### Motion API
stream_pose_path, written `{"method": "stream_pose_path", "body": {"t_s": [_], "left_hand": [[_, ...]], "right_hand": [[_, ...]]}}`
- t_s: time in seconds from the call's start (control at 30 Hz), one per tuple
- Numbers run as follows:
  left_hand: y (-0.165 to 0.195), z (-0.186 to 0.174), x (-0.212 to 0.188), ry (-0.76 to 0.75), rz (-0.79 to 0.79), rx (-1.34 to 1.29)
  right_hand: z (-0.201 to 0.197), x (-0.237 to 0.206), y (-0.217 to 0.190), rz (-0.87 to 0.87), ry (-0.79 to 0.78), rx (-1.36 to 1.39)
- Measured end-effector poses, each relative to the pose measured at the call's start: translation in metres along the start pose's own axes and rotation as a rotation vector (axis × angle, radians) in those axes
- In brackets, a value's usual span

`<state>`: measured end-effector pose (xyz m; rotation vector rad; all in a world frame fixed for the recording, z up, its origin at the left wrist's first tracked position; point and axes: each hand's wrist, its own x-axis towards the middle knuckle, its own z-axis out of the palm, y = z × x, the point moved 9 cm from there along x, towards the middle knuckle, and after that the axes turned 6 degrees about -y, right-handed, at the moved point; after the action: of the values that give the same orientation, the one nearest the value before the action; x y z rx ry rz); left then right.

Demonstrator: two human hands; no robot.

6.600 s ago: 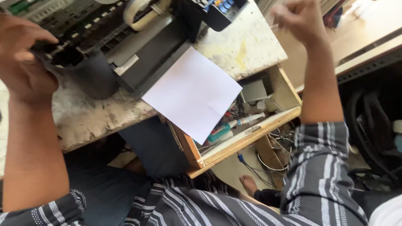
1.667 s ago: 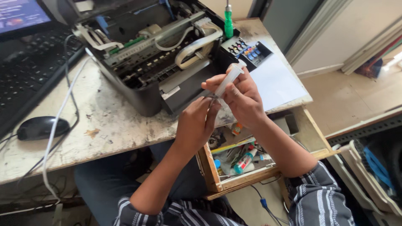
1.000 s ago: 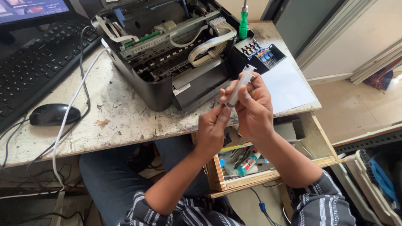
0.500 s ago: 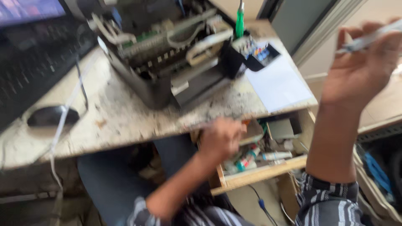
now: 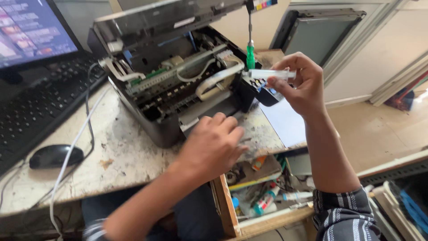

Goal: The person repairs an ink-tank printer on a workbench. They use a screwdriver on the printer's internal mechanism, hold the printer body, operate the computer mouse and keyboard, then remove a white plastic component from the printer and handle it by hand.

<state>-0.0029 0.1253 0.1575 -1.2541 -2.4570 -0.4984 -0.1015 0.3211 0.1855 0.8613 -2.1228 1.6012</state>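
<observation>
The right hand (image 5: 299,85) is raised over the desk (image 5: 129,156), its grip clamped on a clear syringe (image 5: 271,74) held level beside the opened printer (image 5: 178,80) and a green screwdriver (image 5: 250,53). The left hand (image 5: 214,145) hovers at the desk edge above the open drawer (image 5: 263,196), fingers loosely curled; it seems to hold nothing, though the palm is hidden.

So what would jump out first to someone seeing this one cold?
The opened black printer mid-desk, its cables and white ribbons exposed. Just right of it, the right hand holds a clear syringe level near a green-handled screwdriver. Below, the left hand rests at the desk edge above an open, cluttered drawer.
</observation>
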Motion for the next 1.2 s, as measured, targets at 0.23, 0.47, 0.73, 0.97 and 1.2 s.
{"method": "stream_pose_path", "body": {"t_s": [0.23, 0.47, 0.73, 0.97, 1.2], "left_hand": [[-0.116, -0.042, 0.051, -0.398, -0.067, -0.365], [-0.229, 0.046, 0.138, -0.386, -0.252, -0.249], [-0.255, 0.078, 0.166, -0.424, -0.306, -0.205], [-0.256, 0.071, 0.169, -0.266, -0.292, -0.255], [-0.267, 0.074, 0.171, -0.188, -0.332, -0.422]], "right_hand": [[0.000, 0.043, -0.002, 0.132, 0.103, -0.166], [0.016, 0.064, -0.027, -0.004, 0.298, -0.190], [0.035, 0.066, -0.011, -0.087, 0.571, -0.613], [0.038, 0.060, 0.000, -0.139, 0.671, -0.724], [0.041, 0.060, 0.009, -0.140, 0.671, -0.697]]}}
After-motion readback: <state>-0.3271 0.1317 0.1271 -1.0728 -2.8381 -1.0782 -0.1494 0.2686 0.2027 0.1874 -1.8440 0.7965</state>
